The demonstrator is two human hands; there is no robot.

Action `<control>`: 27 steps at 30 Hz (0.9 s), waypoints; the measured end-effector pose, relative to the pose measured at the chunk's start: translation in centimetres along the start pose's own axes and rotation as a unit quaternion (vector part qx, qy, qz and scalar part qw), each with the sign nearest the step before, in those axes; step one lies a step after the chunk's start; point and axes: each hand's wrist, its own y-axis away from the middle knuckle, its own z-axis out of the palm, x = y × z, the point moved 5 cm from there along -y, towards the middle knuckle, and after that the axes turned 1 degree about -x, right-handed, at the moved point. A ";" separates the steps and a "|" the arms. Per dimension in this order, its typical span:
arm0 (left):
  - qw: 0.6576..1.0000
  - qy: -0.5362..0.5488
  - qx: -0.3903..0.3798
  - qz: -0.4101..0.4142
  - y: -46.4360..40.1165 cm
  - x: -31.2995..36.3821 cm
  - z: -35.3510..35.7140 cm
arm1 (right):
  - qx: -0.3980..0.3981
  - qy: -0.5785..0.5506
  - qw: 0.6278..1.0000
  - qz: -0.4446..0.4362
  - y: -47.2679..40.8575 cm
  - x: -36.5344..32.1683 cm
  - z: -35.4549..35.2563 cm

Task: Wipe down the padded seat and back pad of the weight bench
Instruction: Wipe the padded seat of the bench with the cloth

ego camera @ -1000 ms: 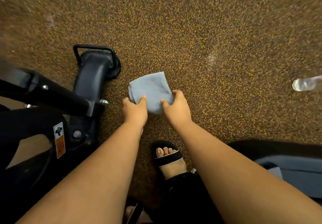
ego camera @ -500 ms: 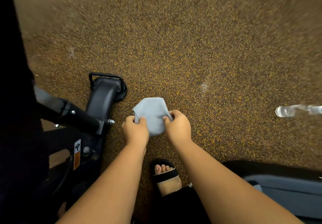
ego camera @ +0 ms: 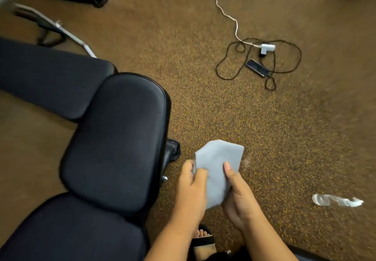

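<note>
Cloth [ego camera: 218,171] is being held low and centre-right in the frame, off the pads, likely being folded into a wiping face. Left hand [ego camera: 192,187] and right hand [ego camera: 237,195] are each pinching it, thumbs on top, fingers curled beneath. Seat pad [ego camera: 116,138] is lying centre-left, apparently unwiped.

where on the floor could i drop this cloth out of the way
Bare carpet lies between the cloth, the cables and the bottle. It is crowded around the phone and charger, and left by the bench pad.
</note>
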 end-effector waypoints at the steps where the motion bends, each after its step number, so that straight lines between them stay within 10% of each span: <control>1: 1.000 0.007 -0.009 0.003 0.9 1.6 -0.7 | -0.031 0.000 1.000 0.001 1.0 -1.1 1.8; 12: 0.990 0.042 0.119 0.062 3.4 11.3 -14.7 | -0.071 0.287 0.948 -0.115 4.8 -7.3 19.0; 22: 0.977 -0.053 0.198 0.053 -2.0 9.1 -16.1 | -0.100 0.677 0.673 -0.281 -4.4 -8.8 26.9; 27: 0.948 -0.147 0.266 0.093 -4.7 8.7 -15.2 | -0.061 0.771 0.473 -0.421 -7.6 -7.9 28.0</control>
